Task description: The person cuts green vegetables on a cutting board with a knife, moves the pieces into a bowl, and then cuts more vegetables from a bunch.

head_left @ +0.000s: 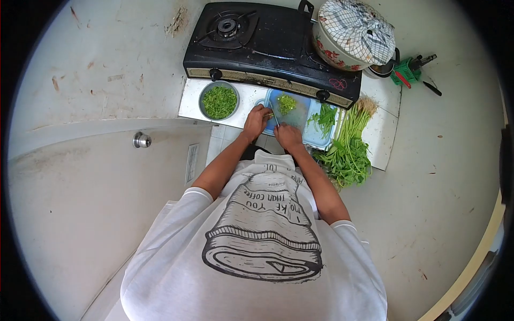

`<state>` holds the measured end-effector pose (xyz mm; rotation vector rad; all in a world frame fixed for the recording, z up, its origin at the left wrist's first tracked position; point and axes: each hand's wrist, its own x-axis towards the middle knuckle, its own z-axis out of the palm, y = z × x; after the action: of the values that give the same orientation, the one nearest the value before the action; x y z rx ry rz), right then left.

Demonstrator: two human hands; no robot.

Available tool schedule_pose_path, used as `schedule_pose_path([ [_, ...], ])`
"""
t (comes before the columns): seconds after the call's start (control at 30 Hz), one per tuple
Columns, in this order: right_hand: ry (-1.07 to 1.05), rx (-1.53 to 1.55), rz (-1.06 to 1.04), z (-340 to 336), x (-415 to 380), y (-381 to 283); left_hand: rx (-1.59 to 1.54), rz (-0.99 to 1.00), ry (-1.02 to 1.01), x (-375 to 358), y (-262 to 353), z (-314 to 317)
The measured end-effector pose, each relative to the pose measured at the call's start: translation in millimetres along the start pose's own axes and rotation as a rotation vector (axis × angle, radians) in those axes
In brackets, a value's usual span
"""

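Observation:
My right hand (288, 137) is closed around the handle of a knife (275, 119), whose blade points away from me over the blue cutting board (297, 124). Just left of the blade, the curled fingers of my left hand (257, 123) pinch what look like thin green stems, mostly hidden by the fingers. Beyond the knife lies a small pile of chopped greens (287, 104). Some loose leaves (323, 119) rest at the board's right side. To the left, a grey bowl (201, 107) holds finely chopped greens (220, 101).
A bunch of leafy greens (349, 147) with roots lies right of the board. Behind the counter (188, 104) stands a black gas stove (278, 40), bearing a flowered pot (327, 51) under a checked cloth (356, 24). A green basket (408, 71) with utensils is at the right.

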<state>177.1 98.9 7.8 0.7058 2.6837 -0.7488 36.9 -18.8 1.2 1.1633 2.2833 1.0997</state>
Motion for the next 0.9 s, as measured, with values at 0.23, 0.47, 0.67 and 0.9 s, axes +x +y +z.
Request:
schedule_pose_path([
  [0.23,0.026,0.004,0.022,0,-19,8,-0.009,0.03,-0.002,1,-2,-1],
  [0.47,0.015,0.024,-0.001,1,-18,2,-0.013,0.005,-0.018,1,1,-2],
  [0.67,0.023,0.037,0.014,-3,-7,-6,-0.004,0.031,0.024,0,0,1],
  [0.9,0.001,0.024,0.027,-1,-6,-6,-0.035,0.025,0.014,1,-2,1],
])
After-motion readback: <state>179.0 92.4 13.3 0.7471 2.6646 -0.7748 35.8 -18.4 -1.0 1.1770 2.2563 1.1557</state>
